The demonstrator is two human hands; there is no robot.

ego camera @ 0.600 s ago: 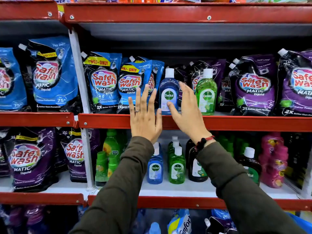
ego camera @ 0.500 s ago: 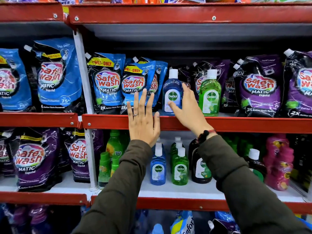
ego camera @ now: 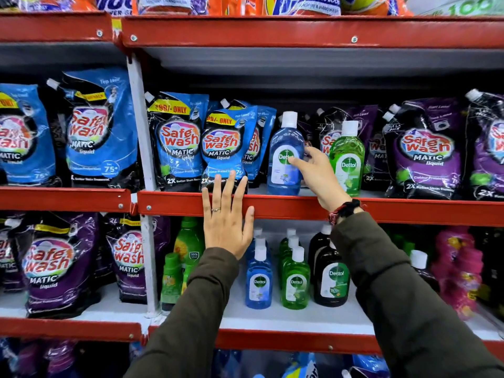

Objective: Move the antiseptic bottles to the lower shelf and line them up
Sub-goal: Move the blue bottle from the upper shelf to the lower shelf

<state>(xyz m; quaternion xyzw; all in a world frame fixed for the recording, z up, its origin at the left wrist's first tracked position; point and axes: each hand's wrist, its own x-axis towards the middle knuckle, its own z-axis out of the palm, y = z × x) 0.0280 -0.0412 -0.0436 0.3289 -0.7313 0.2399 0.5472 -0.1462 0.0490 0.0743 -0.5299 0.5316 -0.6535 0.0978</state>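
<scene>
A person faces red shop shelves. On the upper shelf (ego camera: 300, 207), a blue bottle (ego camera: 283, 154) stands upright between blue detergent pouches (ego camera: 226, 148) and a green bottle (ego camera: 347, 159). The right hand (ego camera: 317, 173) grips the blue bottle's side, thumb on the label. The left hand (ego camera: 225, 222) is open and flat, fingers spread, against the shelf's red front edge. Below, on the lower shelf (ego camera: 286, 320), blue, green and dark bottles (ego camera: 296, 279) stand in rows.
</scene>
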